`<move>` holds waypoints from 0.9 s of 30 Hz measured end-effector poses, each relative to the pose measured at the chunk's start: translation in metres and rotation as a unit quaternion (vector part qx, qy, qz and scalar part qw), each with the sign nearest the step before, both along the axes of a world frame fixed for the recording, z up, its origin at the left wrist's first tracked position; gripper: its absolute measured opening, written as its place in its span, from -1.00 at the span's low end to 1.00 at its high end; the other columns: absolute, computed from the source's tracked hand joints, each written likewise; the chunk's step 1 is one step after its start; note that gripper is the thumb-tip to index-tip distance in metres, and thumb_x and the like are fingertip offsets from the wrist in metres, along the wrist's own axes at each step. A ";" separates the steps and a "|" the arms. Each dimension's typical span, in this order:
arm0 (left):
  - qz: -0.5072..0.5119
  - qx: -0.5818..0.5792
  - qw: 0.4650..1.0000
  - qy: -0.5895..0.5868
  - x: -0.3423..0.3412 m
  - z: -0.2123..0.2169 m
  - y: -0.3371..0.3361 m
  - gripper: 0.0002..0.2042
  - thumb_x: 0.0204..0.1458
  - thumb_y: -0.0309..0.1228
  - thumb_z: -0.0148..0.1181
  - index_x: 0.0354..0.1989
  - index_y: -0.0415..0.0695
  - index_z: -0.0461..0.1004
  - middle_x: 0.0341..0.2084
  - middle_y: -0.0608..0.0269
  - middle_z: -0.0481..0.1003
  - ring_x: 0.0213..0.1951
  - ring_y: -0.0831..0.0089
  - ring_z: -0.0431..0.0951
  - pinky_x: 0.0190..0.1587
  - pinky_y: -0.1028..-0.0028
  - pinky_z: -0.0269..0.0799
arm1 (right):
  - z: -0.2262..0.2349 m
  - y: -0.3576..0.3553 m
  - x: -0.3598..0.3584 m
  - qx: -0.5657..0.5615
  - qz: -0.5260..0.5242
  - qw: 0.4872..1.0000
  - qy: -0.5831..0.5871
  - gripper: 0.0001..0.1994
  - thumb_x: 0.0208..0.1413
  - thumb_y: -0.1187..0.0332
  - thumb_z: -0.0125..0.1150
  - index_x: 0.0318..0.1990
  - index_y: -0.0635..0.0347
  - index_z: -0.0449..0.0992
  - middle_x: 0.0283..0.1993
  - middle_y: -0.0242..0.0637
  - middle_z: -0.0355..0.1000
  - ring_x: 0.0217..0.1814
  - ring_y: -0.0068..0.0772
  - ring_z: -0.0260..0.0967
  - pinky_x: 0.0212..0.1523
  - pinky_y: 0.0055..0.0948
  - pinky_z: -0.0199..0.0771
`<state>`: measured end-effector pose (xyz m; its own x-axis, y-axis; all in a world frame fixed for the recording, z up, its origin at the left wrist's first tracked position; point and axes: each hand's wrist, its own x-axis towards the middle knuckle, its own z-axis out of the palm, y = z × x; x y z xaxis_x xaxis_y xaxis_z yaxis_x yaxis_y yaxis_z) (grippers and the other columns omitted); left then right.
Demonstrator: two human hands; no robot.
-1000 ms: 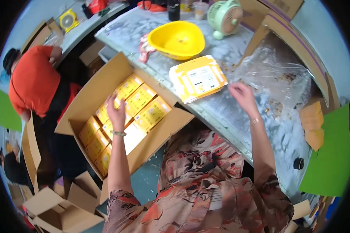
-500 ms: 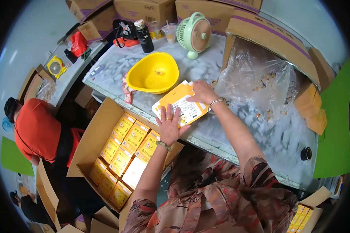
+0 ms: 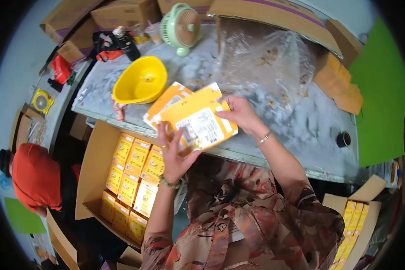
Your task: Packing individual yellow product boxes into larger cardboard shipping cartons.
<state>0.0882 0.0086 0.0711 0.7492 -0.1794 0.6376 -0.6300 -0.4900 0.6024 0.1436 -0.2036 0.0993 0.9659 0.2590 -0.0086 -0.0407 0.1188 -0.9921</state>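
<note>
Holding a flat yellow carton above the table edge, the left hand grips its lower side, fingers closed, while the right hand pinches its right edge, beside a yellow bowl.

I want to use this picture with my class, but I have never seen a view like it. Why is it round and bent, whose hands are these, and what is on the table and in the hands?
The picture comes from a wide fisheye camera worn on a person's head, looking down, so straight edges bend near the rim. There is no machine: the two bare hands belong to the wearer. The left hand and the right hand together hold a flat yellow and white carton above the table edge. On the grey table lie a yellow bowl, a small green fan and a crumpled clear plastic bag. Below, on the person's left, an open cardboard box holds rows of yellow packs. Another person in a red top works further left.
</note>
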 end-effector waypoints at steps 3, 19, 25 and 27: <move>0.115 0.224 0.968 -0.027 -0.025 0.032 -0.021 -0.53 -0.27 -0.31 0.16 -0.13 -0.20 0.26 0.01 -0.05 0.07 0.06 0.17 0.06 0.03 0.17 -0.10 | -0.021 -0.032 -0.055 -0.043 0.057 0.993 0.098 -0.80 -0.12 0.55 0.02 -0.27 0.32 0.29 -0.27 -0.33 0.32 -0.29 -0.60 0.28 -0.29 -0.62 0.33; -0.151 -0.154 0.922 0.321 -0.056 -0.007 -0.077 -0.65 -0.16 -0.33 0.10 -0.27 -0.33 0.28 -0.50 0.09 0.45 -0.48 0.42 0.47 -0.41 0.53 0.35 | -0.026 -0.072 -0.142 -0.249 -0.224 0.925 -0.179 -0.65 -0.01 0.37 -0.08 -0.05 0.28 0.11 -0.13 -0.17 0.22 -0.11 -0.46 0.18 -0.11 -0.59 0.15; -0.095 -0.172 0.935 0.294 -0.085 -0.023 -0.089 -0.60 -0.01 -0.37 -0.12 -0.01 -0.26 0.03 -0.15 0.09 0.24 -0.12 0.55 0.23 -0.10 0.54 0.15 | -0.048 -0.038 -0.165 -0.130 -0.171 0.972 -0.097 -0.42 0.00 0.33 -0.12 0.14 0.17 -0.24 0.13 -0.13 -0.06 0.12 -0.35 -0.04 0.04 -0.52 -0.03; -0.139 -0.232 0.894 0.356 -0.083 -0.029 -0.080 -0.63 0.02 -0.36 -0.17 -0.01 -0.24 0.05 -0.19 0.16 0.26 -0.15 0.55 0.22 -0.10 0.59 0.12 | -0.036 -0.037 -0.172 -0.159 -0.151 0.975 -0.026 -0.50 0.02 0.34 -0.14 0.12 0.13 -0.11 0.03 -0.23 0.12 0.02 -0.42 0.10 -0.04 -0.56 0.09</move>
